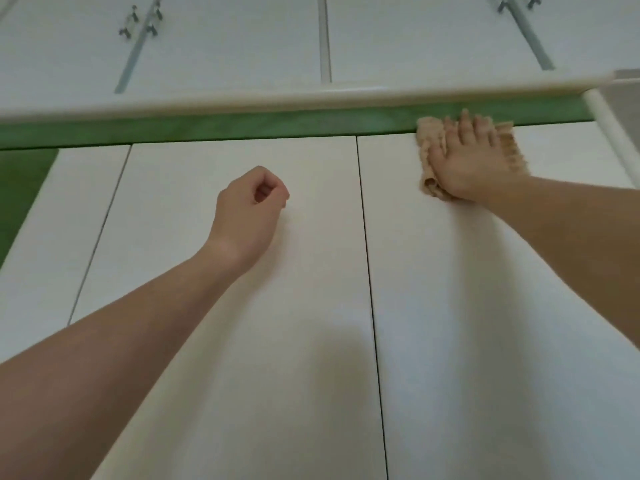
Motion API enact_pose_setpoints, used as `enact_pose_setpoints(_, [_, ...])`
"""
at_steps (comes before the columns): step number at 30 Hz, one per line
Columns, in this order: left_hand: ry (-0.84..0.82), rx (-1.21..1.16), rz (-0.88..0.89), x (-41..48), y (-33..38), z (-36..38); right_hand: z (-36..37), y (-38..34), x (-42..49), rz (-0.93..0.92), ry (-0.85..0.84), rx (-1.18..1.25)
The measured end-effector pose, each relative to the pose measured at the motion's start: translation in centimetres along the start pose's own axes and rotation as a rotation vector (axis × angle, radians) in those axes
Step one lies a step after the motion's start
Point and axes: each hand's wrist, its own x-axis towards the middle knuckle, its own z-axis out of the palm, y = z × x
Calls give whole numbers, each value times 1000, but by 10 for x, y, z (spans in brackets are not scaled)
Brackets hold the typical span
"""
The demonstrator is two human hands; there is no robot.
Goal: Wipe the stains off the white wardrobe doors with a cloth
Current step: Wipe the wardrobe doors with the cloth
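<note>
White wardrobe doors fill the view, seen from close below. My right hand [472, 161] lies flat with straight, spread fingers on a beige cloth [429, 147], pressing it against the top of the right door [485, 306], just under the green strip. My left hand [252, 206] is raised in front of the middle door [242, 341], its fingers curled into a loose fist that holds nothing. No stains show on the doors at this distance.
A green strip [242, 128] runs across above the doors, under a white ledge [277, 98]. Higher up are upper cabinet doors [225, 39] with metal handles [138, 22]. Dark gaps separate the doors. A white post [609, 133] stands at the right.
</note>
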Motion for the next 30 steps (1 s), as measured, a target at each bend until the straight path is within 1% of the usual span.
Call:
enact_pose_setpoints(1, [-6,6,9,-2,8,5,3,-18,-6,-39,-2,21])
enact_pose_setpoints(2, [-17,14,13,-5,17,12,8,-41,-18,-161,-14,38])
enact_pose_setpoints(3, [-24,21,18,-6,24,19,14,-63,-38,-352,-25,44])
enact_pose_setpoints(5, [-21,25,19,-11,39,34,34,-89,-104,-828,-57,29])
enact_pose_setpoints(7, [-12,29,5,-15,48,48,48,-72,-173,-1327,-132,-28])
enact_pose_setpoints(8, [-17,38,-10,-17,52,54,47,-47,-182,-1509,-183,-21])
enact_pose_setpoints(9, [-25,47,-18,-21,56,61,42,-14,-172,-1605,-224,0])
enact_pose_setpoints(10, [-35,54,-19,-24,59,65,33,16,-150,-1574,-220,-5])
enact_pose_setpoints(11, [-44,63,-12,-28,61,67,23,44,-124,-1446,-180,-32])
enact_pose_setpoints(12, [-47,67,-3,-31,64,70,12,72,-92,-1224,-131,-54])
enact_pose_setpoints(13, [-51,65,12,-33,68,73,2,98,-60,-946,-79,-72])
enact_pose_setpoints(15, [-49,56,51,-28,82,79,-9,122,-5,-427,-19,-37])
enact_pose_setpoints(16, [-36,46,52,-24,88,82,-10,111,10,-253,-11,14])
enact_pose_setpoints(17, [-24,35,47,-21,94,86,-10,90,15,-179,1,52])
enact_pose_setpoints(18, [-9,15,44,-18,100,94,-8,62,14,-212,6,58])
enact_pose_setpoints(19, [3,-7,43,-17,103,101,-2,31,4,-349,42,55])
enact_pose_setpoints(20, [11,-17,41,-16,106,111,3,1,-17,-572,77,77])
enact_pose_setpoints(21, [19,-17,34,-17,107,120,10,-26,-50,-808,68,73])
enact_pose_setpoints(22, [12,-9,23,-18,107,130,24,-37,-89,-1009,21,74])
enact_pose_setpoints(23, [-6,1,11,-19,106,138,32,-37,-124,-1156,-45,99])
enact_pose_setpoints(24, [-23,16,-2,-18,105,142,33,-27,-139,-1237,-125,133])
enact_pose_setpoints(25, [-38,29,-9,-18,105,147,28,-4,-131,-1280,-174,140])
enact_pose_setpoints(26, [-45,34,-8,-16,106,152,21,21,-112,-1256,-156,104])
enact_pose_setpoints(27, [-49,29,-2,-14,108,157,12,51,-86,-1166,-119,88])
enact_pose_setpoints(28, [-55,22,4,-12,110,160,5,85,-52,-1012,-72,73])
enact_pose_setpoints(30, [-77,19,3,-9,112,166,-8,150,10,-608,33,48])
